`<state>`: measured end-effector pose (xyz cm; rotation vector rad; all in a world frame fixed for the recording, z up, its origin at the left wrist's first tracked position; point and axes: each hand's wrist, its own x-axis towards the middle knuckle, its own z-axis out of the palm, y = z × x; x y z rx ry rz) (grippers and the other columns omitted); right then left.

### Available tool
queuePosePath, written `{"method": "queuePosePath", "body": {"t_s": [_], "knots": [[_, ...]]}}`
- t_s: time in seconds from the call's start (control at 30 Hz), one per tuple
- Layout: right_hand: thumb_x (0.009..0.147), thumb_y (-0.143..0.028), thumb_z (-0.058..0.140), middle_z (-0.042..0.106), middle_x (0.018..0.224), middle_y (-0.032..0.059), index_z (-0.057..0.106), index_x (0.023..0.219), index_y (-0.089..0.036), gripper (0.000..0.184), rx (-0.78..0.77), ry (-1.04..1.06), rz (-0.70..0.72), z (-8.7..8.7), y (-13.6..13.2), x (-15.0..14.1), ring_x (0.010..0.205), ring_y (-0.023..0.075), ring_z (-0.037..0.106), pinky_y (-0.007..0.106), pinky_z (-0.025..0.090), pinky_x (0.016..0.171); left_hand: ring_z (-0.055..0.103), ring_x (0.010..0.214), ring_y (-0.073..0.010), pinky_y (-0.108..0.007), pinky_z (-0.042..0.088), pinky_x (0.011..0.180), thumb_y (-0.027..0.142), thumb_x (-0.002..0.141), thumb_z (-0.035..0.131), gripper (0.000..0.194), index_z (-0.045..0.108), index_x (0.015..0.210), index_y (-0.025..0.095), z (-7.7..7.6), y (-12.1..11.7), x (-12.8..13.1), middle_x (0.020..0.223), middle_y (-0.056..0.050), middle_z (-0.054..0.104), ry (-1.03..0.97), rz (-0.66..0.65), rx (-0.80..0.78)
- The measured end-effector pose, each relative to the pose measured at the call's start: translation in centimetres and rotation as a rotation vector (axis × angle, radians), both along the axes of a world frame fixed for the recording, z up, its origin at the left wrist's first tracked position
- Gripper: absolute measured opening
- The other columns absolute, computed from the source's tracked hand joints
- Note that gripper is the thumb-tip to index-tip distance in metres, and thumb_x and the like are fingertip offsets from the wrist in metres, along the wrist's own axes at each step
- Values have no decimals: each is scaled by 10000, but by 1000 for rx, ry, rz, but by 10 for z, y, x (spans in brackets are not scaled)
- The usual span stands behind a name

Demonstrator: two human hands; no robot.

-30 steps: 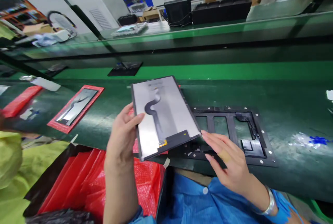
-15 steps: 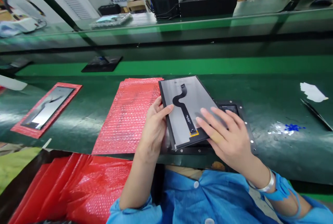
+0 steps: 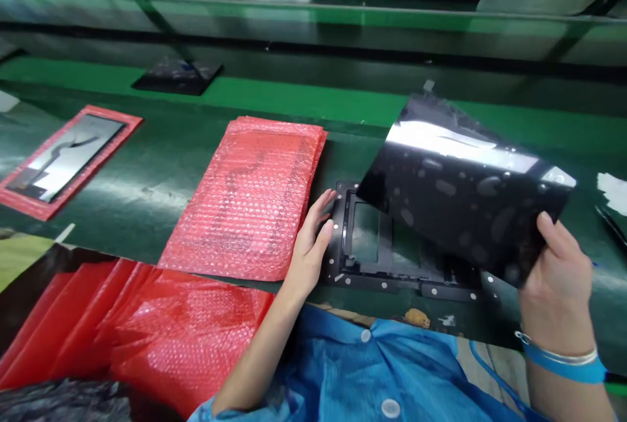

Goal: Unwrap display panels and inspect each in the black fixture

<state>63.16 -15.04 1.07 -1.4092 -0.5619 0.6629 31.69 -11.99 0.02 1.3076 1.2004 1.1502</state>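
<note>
My right hand (image 3: 558, 278) grips a dark glossy display panel (image 3: 465, 193) by its right edge, thumb on the face towards me. The panel is tilted above a black frame (image 3: 362, 278) with round silver dots along its border, and covers part of it. Pale smudges or bubbles mark the panel's face. My left hand (image 3: 311, 245) is open, fingers apart, beside the frame's left edge; whether it touches the frame I cannot tell. Just left of that hand lies a stack of red bubble-wrap sleeves (image 3: 240, 206), with a dark ribbon shape showing through the top one.
Another display panel (image 3: 68, 154) lies on red wrap at the left. More red bubble bags (image 3: 161, 337) fill the near left. A dark flat piece (image 3: 179, 76) sits at the back. Far right are white scrap (image 3: 612, 192) and tweezers (image 3: 612, 229). A raised shelf (image 3: 294, 7) runs behind.
The panel has moved right and turned from its grey ribbon-cable side to its dark glossy side. My left hand has let go of it; my right hand now holds its edge. The view has tilted down.
</note>
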Motion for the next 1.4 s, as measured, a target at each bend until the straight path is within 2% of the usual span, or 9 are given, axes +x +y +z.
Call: {"method": "queuePosePath", "body": {"t_s": [0.1, 0.2, 0.3, 0.47, 0.63, 0.93, 1.1, 1.3, 1.4], "knots": [[651, -374, 802, 731, 841, 102, 731, 766, -210, 213, -175, 85, 8, -4, -13, 1, 881, 283, 721, 448, 582, 806, 328, 1515, -270, -438, 187, 1268, 552, 954, 535, 613, 515, 1466, 216, -13, -5, -17, 1600, -111, 424, 137, -44, -96], [599, -363, 826, 735, 876, 121, 735, 775, -212, 250, -237, 81, 76, -1, -18, -7, 953, 328, 720, 465, 587, 803, 257, 1543, -283, -441, 140, 1277, 604, 911, 581, 710, 475, 1508, 234, -17, -5, -23, 1638, -112, 357, 126, -164, -116], [542, -356, 845, 736, 893, 141, 726, 763, -196, 297, -294, 85, 102, 2, -15, -14, 978, 355, 715, 477, 588, 796, 194, 1561, -300, -479, 115, 1275, 606, 871, 649, 784, 417, 1547, 282, -18, -3, -23, 1662, -92, 303, 237, -250, -67], [509, -339, 837, 733, 861, 147, 697, 699, -190, 278, -354, 74, 125, 3, -8, -21, 990, 370, 711, 489, 579, 801, 177, 1565, -300, -511, 153, 1262, 558, 918, 619, 750, 367, 1572, 289, -24, -2, -19, 1662, -91, 297, 422, -325, 62], [534, -340, 819, 742, 890, 150, 703, 722, -192, 266, -344, 15, 153, 2, -6, -24, 991, 371, 715, 500, 576, 803, 170, 1568, -287, -526, 173, 1252, 523, 951, 587, 696, 355, 1573, 315, -29, -3, -18, 1675, -88, 258, 484, -343, 117], [487, -319, 836, 717, 706, 101, 724, 734, -182, 304, -365, 30, 140, 3, -2, -25, 875, 361, 739, 494, 592, 784, 177, 1565, -298, -540, 210, 1241, 462, 951, 613, 671, 386, 1560, 294, -35, -4, -19, 1672, -109, 262, 546, -338, 182], [477, -331, 849, 733, 727, 66, 725, 804, -192, 376, -382, 57, 179, 6, -4, -26, 817, 348, 748, 502, 618, 769, 174, 1568, -279, -551, 233, 1234, 427, 973, 587, 607, 421, 1539, 285, -34, -5, -19, 1676, -114, 248, 615, -351, 202], [536, -315, 827, 770, 926, 94, 743, 868, -203, 361, -405, 40, 222, 9, -6, -26, 796, 329, 754, 500, 623, 774, 170, 1566, -305, -581, 267, 1211, 397, 973, 591, 522, 515, 1480, 298, -32, -7, -16, 1681, -133, 216, 695, -342, 249], [546, -321, 820, 769, 926, 97, 745, 863, -218, 342, -423, 25, 209, 11, -7, -27, 800, 334, 753, 507, 621, 771, 169, 1564, -321, -586, 285, 1201, 403, 969, 592, 524, 527, 1474, 277, -32, -8, -14, 1675, -167, 215, 724, -337, 268]]}}
